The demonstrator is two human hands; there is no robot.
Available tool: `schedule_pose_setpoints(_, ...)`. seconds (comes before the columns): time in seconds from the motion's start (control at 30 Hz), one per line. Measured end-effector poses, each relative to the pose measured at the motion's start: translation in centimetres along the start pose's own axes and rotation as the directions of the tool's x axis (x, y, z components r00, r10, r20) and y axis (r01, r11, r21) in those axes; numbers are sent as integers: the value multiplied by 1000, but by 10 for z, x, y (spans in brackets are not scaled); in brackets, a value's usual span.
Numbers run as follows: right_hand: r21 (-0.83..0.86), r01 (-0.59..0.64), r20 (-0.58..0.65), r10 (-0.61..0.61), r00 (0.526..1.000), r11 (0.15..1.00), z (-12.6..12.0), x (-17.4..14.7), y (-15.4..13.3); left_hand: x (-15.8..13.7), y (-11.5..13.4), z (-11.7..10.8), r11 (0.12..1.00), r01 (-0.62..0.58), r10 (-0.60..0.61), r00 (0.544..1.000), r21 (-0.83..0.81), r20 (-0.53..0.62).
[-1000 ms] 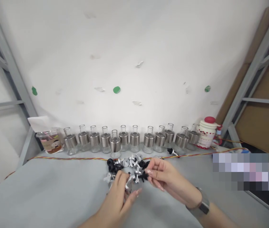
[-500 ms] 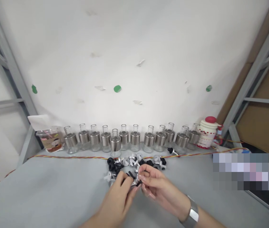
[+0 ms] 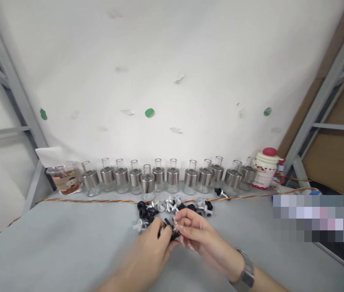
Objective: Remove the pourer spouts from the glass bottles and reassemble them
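Observation:
My left hand (image 3: 152,248) is closed around a dark black part (image 3: 175,235), most of it hidden by the fingers. My right hand (image 3: 199,232) is closed in a pinch on a small silvery piece (image 3: 176,223), right up against the black part. Too little of either shows to tell its exact kind. Just beyond both hands lies a loose pile of silver-and-white stoppers (image 3: 161,207) and black caps (image 3: 142,206). A single black-and-silver stopper (image 3: 221,193) lies apart, to the right of the pile.
Several glass bottles with steel sleeves (image 3: 148,184) stand in a row along the white wall. A plastic cup (image 3: 67,180) is at the left end, a cream jar with a red lid (image 3: 264,170) at the right. A twisted red-yellow wire (image 3: 99,200) crosses the grey table (image 3: 53,243).
Both hands stay together at the same place. The left hand has turned slightly, showing more of the black part, and the right fingertips have shifted a little left.

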State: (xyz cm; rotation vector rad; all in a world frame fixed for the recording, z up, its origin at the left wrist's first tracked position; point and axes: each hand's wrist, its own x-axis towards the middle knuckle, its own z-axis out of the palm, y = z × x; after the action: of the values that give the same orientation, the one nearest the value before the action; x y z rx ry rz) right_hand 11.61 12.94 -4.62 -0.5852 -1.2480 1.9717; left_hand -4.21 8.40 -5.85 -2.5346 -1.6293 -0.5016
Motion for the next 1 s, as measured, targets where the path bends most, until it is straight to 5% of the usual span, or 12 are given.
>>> schedule_pose_setpoints(0.23,-427,124,23,-126,992,896,-4,0,-5,0,2,-1,1000,-5,4,1000,23,24)
schedule_pose_setpoints(0.4,-822,184,82,-208,975,539,-2,-9,-15,-1,1,2,1000,8,-7,999,-29,35)
schedule_pose_setpoints(0.57,-950,306,288,-197,937,67,-3,-13,-19,-3,0,7,996,31,-30,999,-86,21)
schedule_pose_setpoints(0.63,-949,310,313,-216,925,-47,-4,-14,-18,-3,-1,8,989,60,-61,998,-134,-3)
schedule_pose_setpoints(0.7,-952,306,296,-249,922,3,-6,-14,-17,-3,-2,7,975,83,-89,996,-208,-21)
schedule_pose_setpoints(0.87,-883,297,208,-264,942,364,-7,-11,-12,-6,-3,3,924,43,-54,998,-379,-17)
schedule_pose_setpoints(1.0,-830,278,181,-236,955,484,-6,-9,-9,-8,-4,3,893,-42,36,999,-448,-21)
